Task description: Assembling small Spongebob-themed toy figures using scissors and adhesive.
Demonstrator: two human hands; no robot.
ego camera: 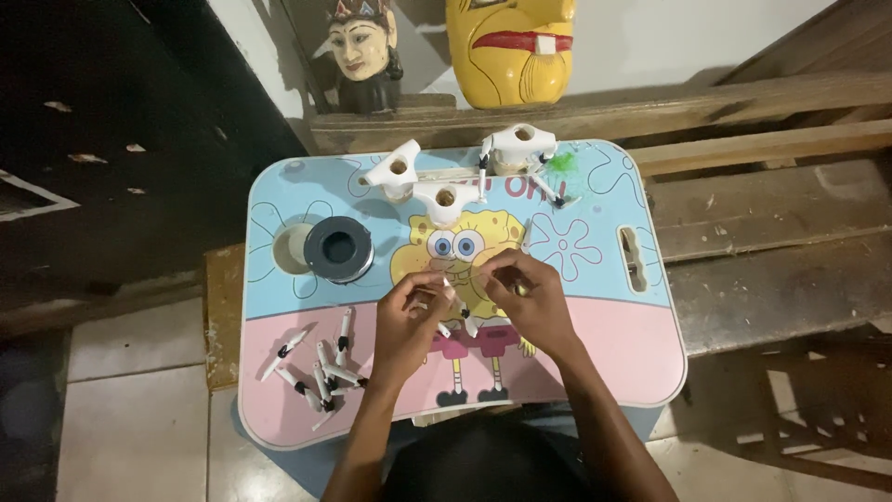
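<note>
Your left hand (409, 311) and right hand (530, 302) meet over the middle of the worktop (641, 363), fingers (435, 290) curled in and pinched around a small white piece (448, 282) held between both hands — exactly what it is, too small to tell. Both hands are closed on it; the right one looks to hold something yellowish too, unclear.

To do this well: keep both wrists low over the worktop, so a slip drops the piece onto the surface, not the floor. Pinch near the tips, turn slowly — the part is tiny and the light is dim.

Just left of your left wrist lies a loose heap of white clips with black tips (321, 367), near the worktop's near-left edge. Reach for them without sweeping your forearm, or they go over the rim. A dark round roll (339, 248) sits beside a round hole in the top, left of centre.

Far side: three white tripod-like fittings (444, 197) stand close together, the right one (522, 147) with clips hanging off it. Don't push your hands far — they would tip.

Open room: the pink strip to your right is bare, with a slot (633, 257) near the right edge. Beyond the far edge sit a wooden ledge, a carved head (364, 51) and a yellow mask (511, 46).
</note>
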